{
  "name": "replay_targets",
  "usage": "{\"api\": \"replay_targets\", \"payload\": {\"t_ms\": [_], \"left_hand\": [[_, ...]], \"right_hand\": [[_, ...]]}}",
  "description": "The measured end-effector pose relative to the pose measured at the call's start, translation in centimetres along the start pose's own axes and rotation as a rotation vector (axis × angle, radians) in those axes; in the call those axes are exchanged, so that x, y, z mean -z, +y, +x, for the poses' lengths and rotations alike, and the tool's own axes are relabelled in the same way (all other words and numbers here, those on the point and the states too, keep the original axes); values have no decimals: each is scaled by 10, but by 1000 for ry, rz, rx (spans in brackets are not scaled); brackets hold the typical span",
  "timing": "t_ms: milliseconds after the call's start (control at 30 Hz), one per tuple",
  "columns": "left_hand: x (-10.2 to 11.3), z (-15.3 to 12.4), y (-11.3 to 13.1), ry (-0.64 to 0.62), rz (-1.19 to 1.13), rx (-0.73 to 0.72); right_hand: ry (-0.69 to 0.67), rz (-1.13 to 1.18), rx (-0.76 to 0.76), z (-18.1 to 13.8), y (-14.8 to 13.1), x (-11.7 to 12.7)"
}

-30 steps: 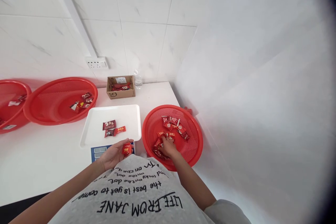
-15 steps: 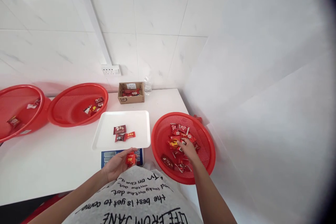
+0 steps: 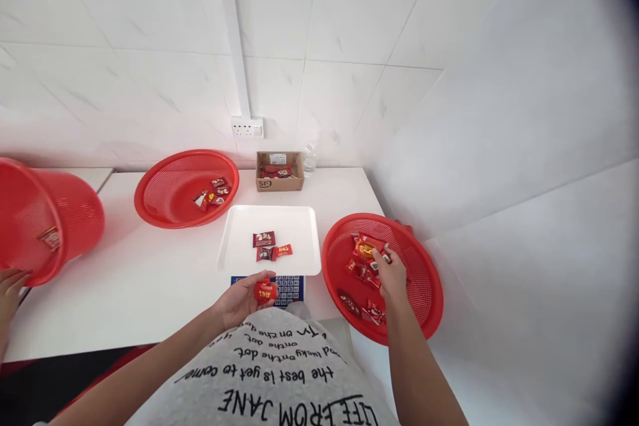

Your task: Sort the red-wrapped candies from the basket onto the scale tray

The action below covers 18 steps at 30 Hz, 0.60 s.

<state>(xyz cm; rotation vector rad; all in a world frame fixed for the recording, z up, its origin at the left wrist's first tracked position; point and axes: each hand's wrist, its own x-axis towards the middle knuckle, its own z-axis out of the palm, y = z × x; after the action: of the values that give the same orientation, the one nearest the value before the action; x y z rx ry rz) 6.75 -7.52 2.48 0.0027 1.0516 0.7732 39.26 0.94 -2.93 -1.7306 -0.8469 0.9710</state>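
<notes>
Two hands of the wearer in view, plus one from another person. Left hand (image 3: pixel 243 298): fingers curled around at least one small bright-red wrapped packet with yellow print (image 3: pixel 266 292), held in front of the grey shirt with black lettering (image 3: pixel 279 366), just off the near edge of the tray. Right hand (image 3: pixel 393 274): inside the round red perforated plastic basket (image 3: pixel 424 287), fingers bent, tips at a larger red packet with a yellow logo (image 3: pixel 364 248); cannot tell whether they grip it or only touch. More wrapped packets lie in that basket, one of them a dark oval-looking one (image 3: pixel 348 303) (overlapping and partly covered, so no clean count).

One rectangular white plastic tray (image 3: pixel 297 229) with three packets: one dark-red (image 3: pixel 263 239) at the far side, one dark-brown (image 3: pixel 265 253) and one bright-red (image 3: pixel 283 249) touching side by side nearer. One blue keypad panel (image 3: pixel 289 293) shows below the tray's near edge.

Three red baskets total: the right hand's, a middle one (image 3: pixel 164 193) with a small cluster of packets, and a left one (image 3: pixel 82 213), tilted, one packet visible. The other person's hand (image 3: pixel 10 287) is at its rim. One brown cardboard box (image 3: pixel 284 184) holds red packets, one clear plastic bottle (image 3: pixel 310 158) beside it, both on the white surface (image 3: pixel 150 279).
</notes>
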Motion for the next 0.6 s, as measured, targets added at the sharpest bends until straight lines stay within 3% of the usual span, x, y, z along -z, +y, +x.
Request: {"api": "replay_targets", "payload": {"t_ms": [167, 233, 333, 433, 533, 600], "left_hand": [[13, 0, 7, -4, -2, 29], [18, 0, 9, -16, 0, 46], [22, -1, 12, -37, 9, 57], [21, -3, 15, -108, 30, 44], [16, -5, 16, -242, 37, 30], [14, -4, 16, -239, 56, 63]], "right_hand": [[182, 66, -87, -18, -16, 4], [171, 111, -160, -22, -24, 4], [-30, 181, -292, -37, -38, -10], [-321, 83, -318, -67, -50, -45], [-681, -123, -158, -107, -57, -91], [-845, -196, 25, -129, -58, -117]]}}
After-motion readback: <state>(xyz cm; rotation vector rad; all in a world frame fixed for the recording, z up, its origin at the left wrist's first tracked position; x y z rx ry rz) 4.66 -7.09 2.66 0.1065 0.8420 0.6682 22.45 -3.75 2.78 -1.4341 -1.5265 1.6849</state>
